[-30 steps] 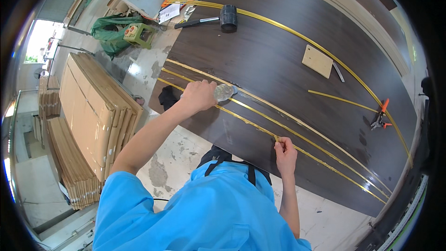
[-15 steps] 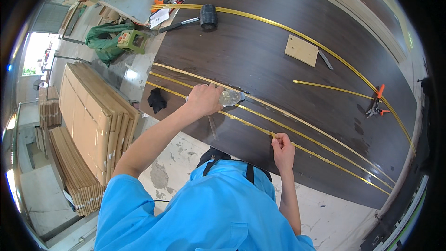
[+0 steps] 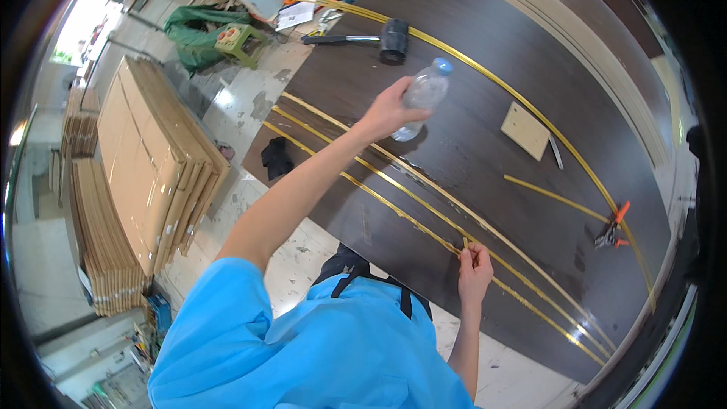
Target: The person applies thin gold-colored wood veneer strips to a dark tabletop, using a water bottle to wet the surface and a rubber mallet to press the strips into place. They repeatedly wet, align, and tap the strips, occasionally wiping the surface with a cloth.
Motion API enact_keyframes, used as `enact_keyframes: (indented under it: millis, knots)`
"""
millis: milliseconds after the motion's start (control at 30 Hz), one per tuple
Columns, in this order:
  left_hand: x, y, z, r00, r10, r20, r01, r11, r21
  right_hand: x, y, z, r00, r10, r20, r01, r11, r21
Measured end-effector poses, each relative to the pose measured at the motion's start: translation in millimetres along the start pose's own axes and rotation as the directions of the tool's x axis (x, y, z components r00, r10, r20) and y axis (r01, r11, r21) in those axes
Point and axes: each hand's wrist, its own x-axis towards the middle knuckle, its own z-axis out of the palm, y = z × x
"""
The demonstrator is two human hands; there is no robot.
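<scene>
Head view looks down on a large dark wood-grain panel (image 3: 485,106) lying flat, with several long gold trim strips (image 3: 424,182) running across it from far left to near right; stacked cardboard sheets (image 3: 144,159) stand well off to the left on the floor. The left hand (image 3: 390,110) is closed around a clear plastic water bottle (image 3: 421,98) with a blue cap, held tilted above the panel, its base just over the strips; the right hand (image 3: 475,269) pinches the nearest gold strip at the panel's near edge, fingers curled tight on it. Judging by this, the strip is being kept down while the bottle works along it; doing this well likely means keeping the pinch steady so the strip stays in its line, and moving the bottle without knocking the neighbouring strips. Farther off lie a black rubber mallet (image 3: 382,38), a small pale wood block (image 3: 525,130), and orange-handled pliers (image 3: 613,229) at the far right.
</scene>
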Motion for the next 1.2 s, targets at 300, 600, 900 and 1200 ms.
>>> enact_keyframes:
  millis: [300,600,900,1200]
  knots:
    - [72,-28,23,0.981,0.075,-0.179,-0.064,0.996,0.063,13,-58,56,0.986,-0.165,0.037,0.159,0.979,0.129]
    - [-27,-42,-40,0.881,0.113,-0.459,-0.071,0.991,0.109,88,-161,159,0.894,-0.391,0.219,0.398,0.917,0.014]
    - [-225,-120,-172,0.73,0.112,-0.674,0.422,0.702,0.573,174,-244,397,0.489,-0.605,0.628,0.832,0.539,-0.128]
    - [-202,-144,-161,0.576,0.045,-0.816,0.6,0.655,0.459,203,-263,494,0.196,-0.517,0.833,0.962,-0.063,-0.265]
